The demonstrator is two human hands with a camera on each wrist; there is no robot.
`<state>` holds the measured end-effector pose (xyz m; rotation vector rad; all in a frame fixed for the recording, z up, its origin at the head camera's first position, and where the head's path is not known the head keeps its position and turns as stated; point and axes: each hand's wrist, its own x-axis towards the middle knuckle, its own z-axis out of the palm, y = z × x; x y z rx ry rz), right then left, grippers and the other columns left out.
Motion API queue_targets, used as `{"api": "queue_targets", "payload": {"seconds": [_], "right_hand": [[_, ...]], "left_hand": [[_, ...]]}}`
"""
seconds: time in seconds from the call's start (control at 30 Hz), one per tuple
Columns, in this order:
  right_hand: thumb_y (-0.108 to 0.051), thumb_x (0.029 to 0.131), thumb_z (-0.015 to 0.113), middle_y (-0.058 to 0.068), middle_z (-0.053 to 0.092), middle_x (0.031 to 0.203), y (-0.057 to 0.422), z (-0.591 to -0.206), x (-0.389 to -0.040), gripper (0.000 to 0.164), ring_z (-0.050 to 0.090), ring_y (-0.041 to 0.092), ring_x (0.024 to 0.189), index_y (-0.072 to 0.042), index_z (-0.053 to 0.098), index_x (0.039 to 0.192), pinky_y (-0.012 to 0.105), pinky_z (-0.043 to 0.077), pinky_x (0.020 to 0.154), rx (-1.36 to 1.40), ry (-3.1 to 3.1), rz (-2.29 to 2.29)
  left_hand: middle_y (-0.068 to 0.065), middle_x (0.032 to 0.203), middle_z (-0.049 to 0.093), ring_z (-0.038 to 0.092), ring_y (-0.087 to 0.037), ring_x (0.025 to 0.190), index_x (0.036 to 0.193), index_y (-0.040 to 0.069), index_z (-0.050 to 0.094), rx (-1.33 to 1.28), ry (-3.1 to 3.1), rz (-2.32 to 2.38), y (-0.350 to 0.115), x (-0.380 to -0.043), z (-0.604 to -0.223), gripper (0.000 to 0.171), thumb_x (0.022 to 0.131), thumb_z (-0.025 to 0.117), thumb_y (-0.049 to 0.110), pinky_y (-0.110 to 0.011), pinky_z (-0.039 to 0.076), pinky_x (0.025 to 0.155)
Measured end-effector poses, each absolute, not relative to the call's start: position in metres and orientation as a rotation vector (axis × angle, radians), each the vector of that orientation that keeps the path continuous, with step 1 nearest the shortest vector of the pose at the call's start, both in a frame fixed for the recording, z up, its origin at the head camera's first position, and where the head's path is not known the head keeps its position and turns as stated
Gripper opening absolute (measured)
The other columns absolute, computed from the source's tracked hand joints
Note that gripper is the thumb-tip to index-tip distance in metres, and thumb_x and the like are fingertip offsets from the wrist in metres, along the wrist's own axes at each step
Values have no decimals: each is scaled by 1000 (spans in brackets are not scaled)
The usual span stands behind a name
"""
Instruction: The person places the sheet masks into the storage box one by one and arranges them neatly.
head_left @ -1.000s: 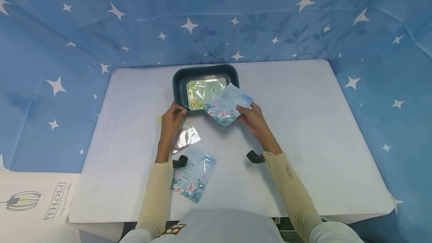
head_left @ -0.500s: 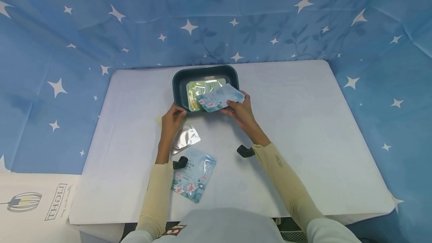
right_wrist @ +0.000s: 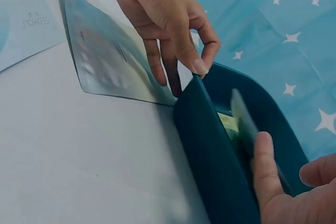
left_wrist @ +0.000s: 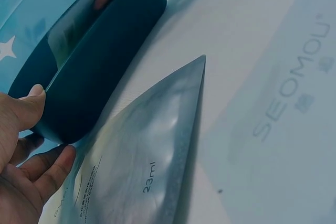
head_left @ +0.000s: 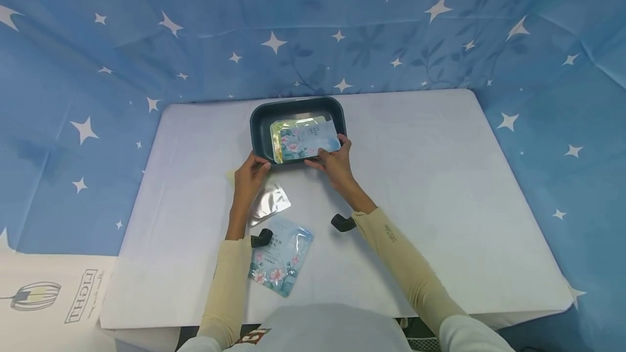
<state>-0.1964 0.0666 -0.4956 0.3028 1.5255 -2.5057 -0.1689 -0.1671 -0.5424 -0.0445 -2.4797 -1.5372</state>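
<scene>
In the head view, a dark teal tray [head_left: 293, 106] stands at the back of the table. My left hand [head_left: 249, 177] pinches its near left corner, thumb [left_wrist: 35, 92] at the rim and fingers lower on the outside. My right hand [head_left: 338, 170] holds a light blue sheet mask packet [head_left: 308, 139] with pink flowers by its right end, inside the tray. That packet covers most of a green-gold packet [head_left: 276, 145] below it. In the right wrist view the blue packet [right_wrist: 242, 116] is tilted, a finger against it.
Beside my left wrist lies a silver packet [head_left: 270, 202], marked 23ml in the left wrist view. Another blue flowered packet [head_left: 282, 262] lies nearer the front, partly under the left wrist's black camera mount [head_left: 261, 238]. A star-patterned blue curtain [head_left: 313, 26] hangs behind the table.
My right hand has moved left and inward, bringing the blue packet from over the tray's near right corner down over the green-gold packet. The left hand has stayed at the tray's corner.
</scene>
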Motion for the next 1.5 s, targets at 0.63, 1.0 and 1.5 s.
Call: {"api": "queue_targets", "payload": {"seconds": [0.63,1.0,1.5], "right_hand": [[0,100,47,14,69,72,75,-499,-206,62,67,11,52,-1,11,151,26,63,62,320,1796,-2182],[-5,101,48,38,54,121,70,-490,-206,62,67,9,56,-2,12,151,25,63,63,229,1852,-2141],[-8,96,57,24,58,122,76,-494,-201,42,63,7,56,2,47,135,33,63,58,41,2404,-1874]], "left_hand": [[-16,112,69,63,-31,120,100,3,62,-65,-2475,-1517,-168,-170,-545,20,93,67,22,-40,57,94],[-15,106,70,64,-31,118,99,3,63,-80,-2475,-1488,-168,-169,-545,20,92,68,22,-40,58,93],[-17,110,70,63,-32,119,99,2,63,-90,-2465,-1504,-169,-169,-544,20,93,68,20,-42,58,91]]}}
